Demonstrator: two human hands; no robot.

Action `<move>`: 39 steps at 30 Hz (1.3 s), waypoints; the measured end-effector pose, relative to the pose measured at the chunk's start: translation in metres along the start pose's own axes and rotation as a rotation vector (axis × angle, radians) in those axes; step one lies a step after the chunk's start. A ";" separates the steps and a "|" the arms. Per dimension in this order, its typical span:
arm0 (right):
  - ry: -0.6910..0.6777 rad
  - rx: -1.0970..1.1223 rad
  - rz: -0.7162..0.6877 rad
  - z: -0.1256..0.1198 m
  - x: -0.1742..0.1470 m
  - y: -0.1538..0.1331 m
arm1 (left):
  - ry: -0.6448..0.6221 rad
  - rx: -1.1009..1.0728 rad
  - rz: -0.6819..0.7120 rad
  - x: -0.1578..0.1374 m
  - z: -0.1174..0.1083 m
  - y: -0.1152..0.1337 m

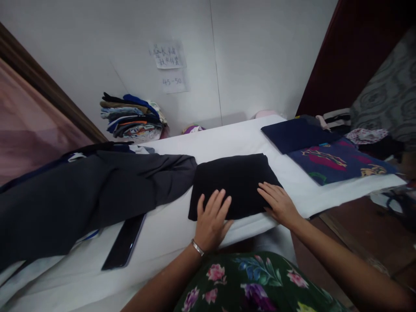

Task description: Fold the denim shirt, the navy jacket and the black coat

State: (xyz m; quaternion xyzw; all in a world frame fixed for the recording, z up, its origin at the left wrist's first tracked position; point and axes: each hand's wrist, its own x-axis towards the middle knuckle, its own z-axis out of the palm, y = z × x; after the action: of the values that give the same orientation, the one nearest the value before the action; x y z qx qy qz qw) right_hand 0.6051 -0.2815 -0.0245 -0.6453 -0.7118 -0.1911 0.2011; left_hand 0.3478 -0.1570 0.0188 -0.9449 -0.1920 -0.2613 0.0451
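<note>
A folded black garment [234, 177] lies flat as a neat rectangle on the white-covered table. My left hand [212, 219] rests on its near left edge, fingers spread and pointing away from me. On the near right corner lies my right hand [279, 203], fingers stretched out flat over the cloth. Neither hand grips anything. Just left of the black garment, touching or nearly touching it, a dark grey garment [126, 186] is spread out. Partly under that grey cloth sits a dark phone [125, 242].
A stack of folded clothes [133, 119] stands at the back left. Folded navy cloth [297, 134] and a patterned blue garment [341, 160] lie at the right. Handwritten paper signs [169, 56] hang on the wall. The white table cover [208, 143] reaches the near edge.
</note>
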 end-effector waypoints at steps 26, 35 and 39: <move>0.123 0.014 0.118 0.016 0.000 -0.012 | -0.077 -0.044 -0.004 0.029 0.021 0.015; -0.101 0.018 0.196 -0.033 0.010 -0.033 | -0.016 -0.045 -0.162 0.043 -0.010 -0.070; -0.054 0.104 0.150 -0.064 0.045 -0.051 | -0.173 -0.079 -0.294 0.037 0.014 -0.082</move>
State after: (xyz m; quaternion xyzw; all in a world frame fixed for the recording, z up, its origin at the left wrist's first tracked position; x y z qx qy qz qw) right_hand 0.5532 -0.2828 0.0530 -0.6903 -0.6756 -0.1210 0.2287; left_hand 0.3521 -0.0666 0.0243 -0.9266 -0.3207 -0.1903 -0.0475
